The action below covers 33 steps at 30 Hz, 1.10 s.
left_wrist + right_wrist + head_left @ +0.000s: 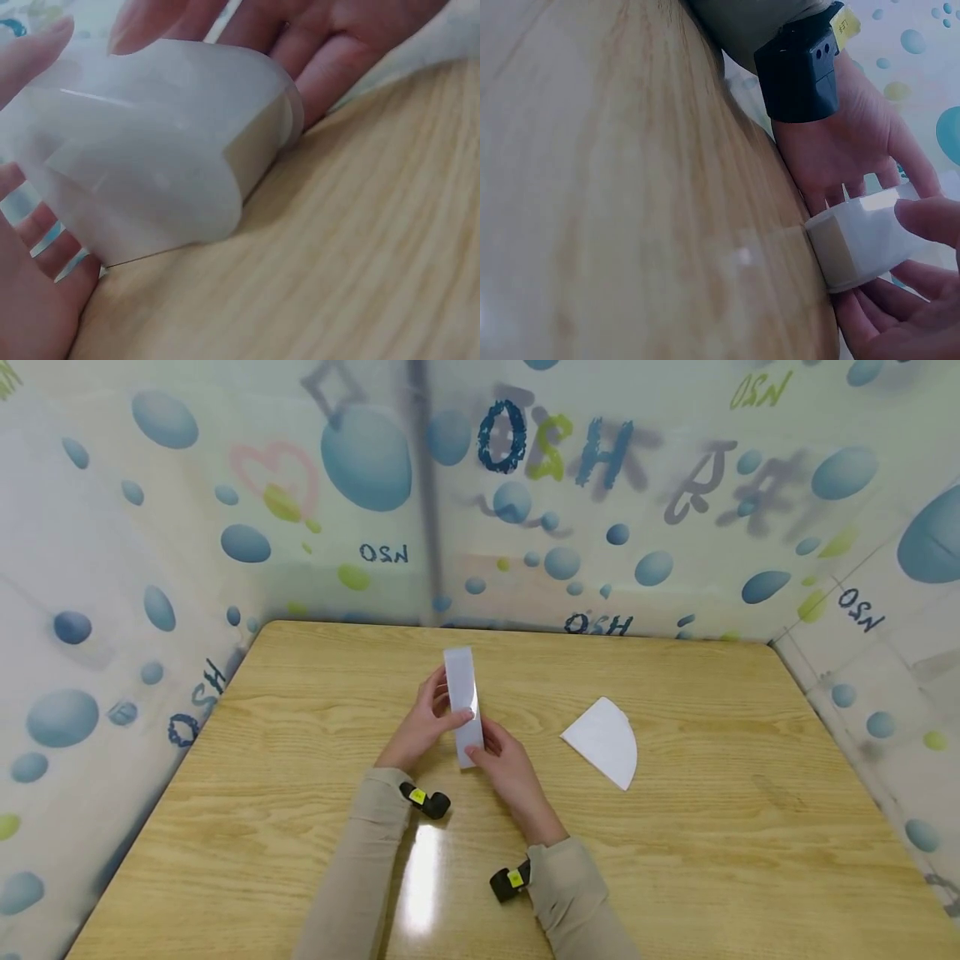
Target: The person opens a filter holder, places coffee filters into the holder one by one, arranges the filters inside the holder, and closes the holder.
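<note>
A narrow white box-like piece (pixel 461 681) with a glossy surface stands between my two hands over the table. My left hand (pixel 420 727) grips it from the left, thumb laid across its near face. Lower down, my right hand (pixel 517 777) holds the right side, its thumb on the front near the bottom end. In the left wrist view, the white piece (pixel 150 150) shows a rounded flap and a tan end, low against the tabletop. From the right wrist view, its tan end (pixel 832 251) shows between both hands.
On the wooden table (pixel 712 827), a flat white fan-shaped piece (pixel 603 743) lies to the right of my hands. Patterned walls (pixel 525 552) border the table at the back and sides. Each wrist carries a small black camera (pixel 510 881).
</note>
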Each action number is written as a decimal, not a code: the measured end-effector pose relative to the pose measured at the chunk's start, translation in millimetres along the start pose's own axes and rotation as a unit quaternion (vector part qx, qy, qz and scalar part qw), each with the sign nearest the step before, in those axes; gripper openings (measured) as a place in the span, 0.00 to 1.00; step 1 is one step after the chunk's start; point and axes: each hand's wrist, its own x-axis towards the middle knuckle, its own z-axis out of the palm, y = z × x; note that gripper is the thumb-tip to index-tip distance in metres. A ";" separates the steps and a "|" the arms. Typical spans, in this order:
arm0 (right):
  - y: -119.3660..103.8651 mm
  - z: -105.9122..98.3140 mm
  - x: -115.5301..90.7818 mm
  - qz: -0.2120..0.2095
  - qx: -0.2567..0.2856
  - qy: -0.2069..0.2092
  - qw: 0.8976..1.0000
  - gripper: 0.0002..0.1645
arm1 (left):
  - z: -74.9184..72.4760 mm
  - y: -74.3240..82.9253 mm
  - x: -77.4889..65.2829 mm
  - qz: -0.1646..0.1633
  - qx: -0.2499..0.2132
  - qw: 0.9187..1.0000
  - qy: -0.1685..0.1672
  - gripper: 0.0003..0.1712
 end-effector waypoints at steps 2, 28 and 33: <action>5.0 0.8 3.1 0.000 -0.011 0.011 1.000 0.34 | 1.3 0.9 0.2 0.000 0.006 1.000 0.008 0.53; 4.1 -2.6 -2.4 -0.029 -0.079 0.037 0.996 0.36 | 12.6 5.6 -2.2 -0.011 0.019 0.999 0.035 0.53; 3.7 -2.1 -2.6 -0.024 -0.109 0.038 0.993 0.37 | 10.4 6.4 -3.0 -0.023 0.026 0.999 0.032 0.53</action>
